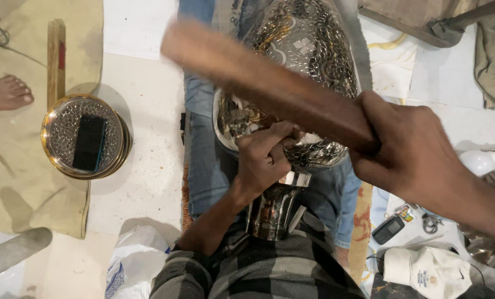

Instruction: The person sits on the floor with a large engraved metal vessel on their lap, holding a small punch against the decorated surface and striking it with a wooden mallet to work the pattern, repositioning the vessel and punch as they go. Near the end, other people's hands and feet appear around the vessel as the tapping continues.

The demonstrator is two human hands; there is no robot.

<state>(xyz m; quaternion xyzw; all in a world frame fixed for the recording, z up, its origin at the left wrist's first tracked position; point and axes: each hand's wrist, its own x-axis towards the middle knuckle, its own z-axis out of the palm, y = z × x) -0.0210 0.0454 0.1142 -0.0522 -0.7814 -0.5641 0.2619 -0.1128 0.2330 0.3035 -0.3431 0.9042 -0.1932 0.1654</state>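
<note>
**Ana:** Head view first, biggest thing: what lies across the lap?

**Ben:** A large silver-coloured embossed metal vase (300, 50) on its side over the person's blue-jeaned legs, its plain polished neck (275, 207) pointing back at the checked shirt. Everything else I'll place from that vase.

**Ana:** And the hands?

**Ben:** The right hand (408, 149), just right of the vase's shoulder, is closed around a long brown wooden stick (269, 86) that slants up and left across the vase body. The left hand (264, 160) is curled against the shoulder, fingers pinched on something small, possibly a punch; it is too hidden to say.

**Ana:** What step is that?

**Ben:** I'd judge it embossing work, with the stick raised as a mallet. The blow would need to land squarely on whatever the left fingers steady, clear of the knuckles.

**Ana:** Smaller things?

**Ben:** Well left of the vase, a round brass-rimmed patterned tray (85, 137) on the floor with a dark flat rectangular block (89, 142) on it. Right of the vase neck, a white cap (427, 271) and a small black phone (388, 229).

**Ana:** Anything unclear?

**Ben:** The stick's far end is motion-blurred, and the vase's base runs out of frame at the top.
</note>
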